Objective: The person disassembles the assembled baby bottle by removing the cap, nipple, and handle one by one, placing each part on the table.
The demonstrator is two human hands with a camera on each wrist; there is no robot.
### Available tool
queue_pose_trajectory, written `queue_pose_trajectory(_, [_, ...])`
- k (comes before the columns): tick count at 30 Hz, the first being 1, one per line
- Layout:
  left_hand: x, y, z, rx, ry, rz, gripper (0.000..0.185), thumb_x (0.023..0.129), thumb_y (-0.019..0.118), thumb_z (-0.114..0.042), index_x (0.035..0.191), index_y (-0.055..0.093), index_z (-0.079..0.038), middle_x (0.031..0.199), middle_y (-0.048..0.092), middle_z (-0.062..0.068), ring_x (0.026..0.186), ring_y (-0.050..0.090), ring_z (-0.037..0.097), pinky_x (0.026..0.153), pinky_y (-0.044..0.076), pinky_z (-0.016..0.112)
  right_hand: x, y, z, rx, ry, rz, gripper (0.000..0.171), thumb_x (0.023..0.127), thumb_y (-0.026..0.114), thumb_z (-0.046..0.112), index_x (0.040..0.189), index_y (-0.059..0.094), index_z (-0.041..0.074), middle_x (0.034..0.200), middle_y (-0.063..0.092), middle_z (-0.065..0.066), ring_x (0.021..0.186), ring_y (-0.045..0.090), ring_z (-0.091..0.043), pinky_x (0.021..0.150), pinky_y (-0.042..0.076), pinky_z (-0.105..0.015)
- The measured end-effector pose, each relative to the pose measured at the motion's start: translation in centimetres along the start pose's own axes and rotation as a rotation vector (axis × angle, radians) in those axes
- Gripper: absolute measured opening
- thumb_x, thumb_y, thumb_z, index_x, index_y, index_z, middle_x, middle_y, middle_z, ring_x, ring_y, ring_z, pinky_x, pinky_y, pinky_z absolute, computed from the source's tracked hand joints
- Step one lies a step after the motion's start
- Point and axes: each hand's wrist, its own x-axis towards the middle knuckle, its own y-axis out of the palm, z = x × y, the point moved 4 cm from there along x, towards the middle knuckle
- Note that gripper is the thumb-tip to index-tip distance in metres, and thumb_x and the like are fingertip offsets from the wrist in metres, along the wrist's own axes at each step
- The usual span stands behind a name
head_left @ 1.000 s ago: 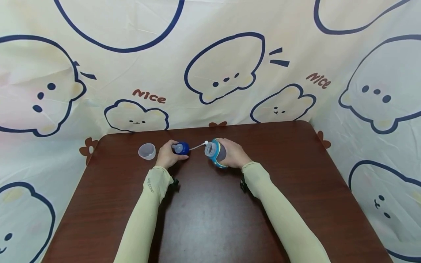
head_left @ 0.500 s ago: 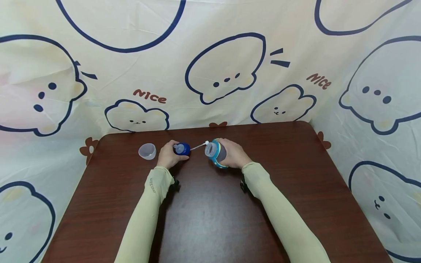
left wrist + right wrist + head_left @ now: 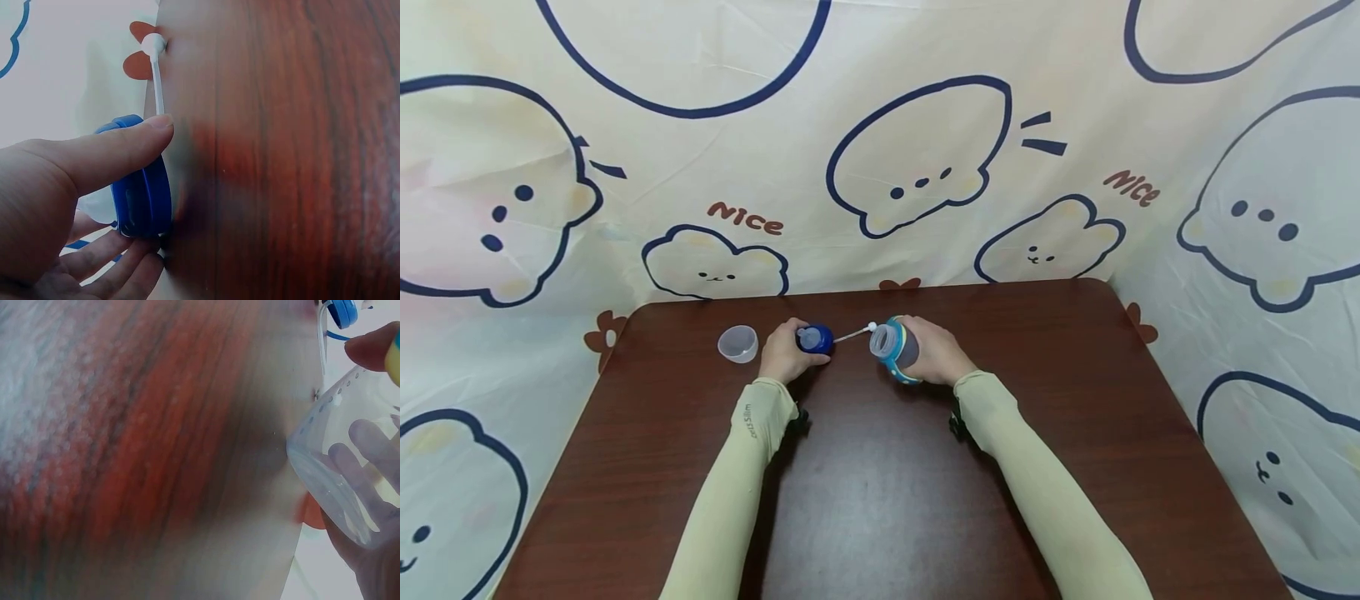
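A: From the head view, we saw our left hand (image 3: 784, 354) curled round the blue screw lid (image 3: 815, 338), gripping it at the fingertips, low over the brown table (image 3: 880, 483). Where did the bottle sit from there?

B: Just to the thumb side of that hand. Our right hand (image 3: 934, 354) was wrapped round the clear bottle (image 3: 892, 346), which lay tilted with its open mouth turned toward the lid. The white straw (image 3: 853, 333) ran out of the lid toward that mouth, its weighted tip just beside the rim but not inside it.

A: So the straw's long axis pointed from the left hand across to the right, almost level?

B: We judged it so. The left hand was the one holding the straw end; the bottle mouth was the nearer opening. A clear cap (image 3: 737, 343) stood beyond the left hand's outer side, untouched.

A: In the left wrist view we saw the thumb (image 3: 106, 153) pressed over the blue lid's (image 3: 145, 200) rim, the fingers cupped beneath, pinching it edge-on against the tabletop.

B: And the straw (image 3: 157, 87) reached straight away from the thumb tip to its bulb.

A: The right wrist view?

B: Our fingers (image 3: 369, 447) showed through the bottle's (image 3: 340, 456) clear wall, closed round it. The lid (image 3: 342, 311) lay past the fingertips, small and far off.
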Motion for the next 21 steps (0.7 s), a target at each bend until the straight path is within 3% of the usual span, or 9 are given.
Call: queue_pose_trajectory(21, [-0.23, 0.13, 0.00, 0.071, 0.023, -0.022, 0.077, 0.080, 0.090, -0.029, 0.142, 0.054, -0.002, 0.140, 0.057, 0.025, 0.132, 0.053, 0.045, 0.112, 0.042, 0.062, -0.13, -0.03, 0.12, 0.010, 0.017, 0.005, 0.082, 0.071, 0.096, 0.024, 0.141, 0.053, 0.019, 0.128, 0.064, -0.004, 0.114, 0.060, -0.026, 0.100, 0.055, -0.051])
